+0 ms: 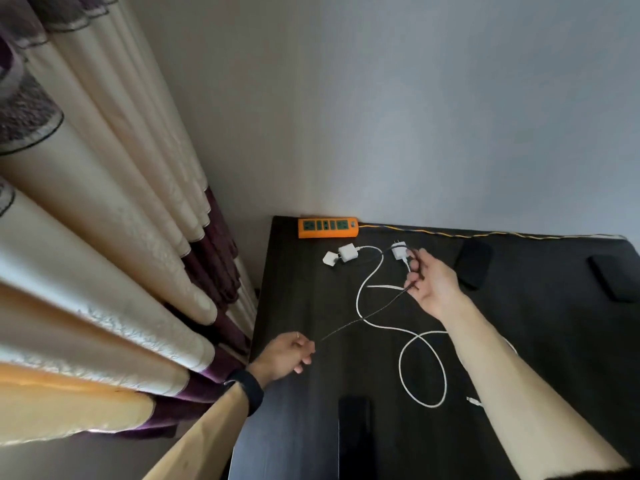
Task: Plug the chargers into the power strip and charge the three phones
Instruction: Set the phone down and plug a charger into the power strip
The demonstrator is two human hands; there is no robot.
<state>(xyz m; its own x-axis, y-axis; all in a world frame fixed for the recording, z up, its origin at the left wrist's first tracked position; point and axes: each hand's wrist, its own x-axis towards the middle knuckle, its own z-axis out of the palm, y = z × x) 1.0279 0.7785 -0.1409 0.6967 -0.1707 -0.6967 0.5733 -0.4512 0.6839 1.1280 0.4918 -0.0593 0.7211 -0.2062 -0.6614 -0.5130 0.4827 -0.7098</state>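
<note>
Found left hand point(291, 355) at the left edge of the dark table point(294, 289), fingers curled, pinching one end of the dark braided cable point(363, 317). Noted orange power strip point(327, 227) at the far edge against the wall, with nothing plugged in. Recorded two white chargers point(341, 255) just in front of it, touching each other. Logged first phone point(355, 431) flat at the near edge, no lead seen in it. Traced the braided cable, pulled taut, over a loose white cable point(422, 368) up to right hand point(433, 282), fingers closed round it. Noted third charger point(400, 251), prongs up, just beside those fingertips; could not confirm contact. Logged second phone point(474, 268) and third phone point(613, 278) further right, well apart from the strip.

Judged the braided cable light and limp, with fair grip on the braid; recommend holding at the rigid connector, not mid-length. Judged the chargers light, hard and smooth; recommend gripping the flat sides, clear of the prongs.
</note>
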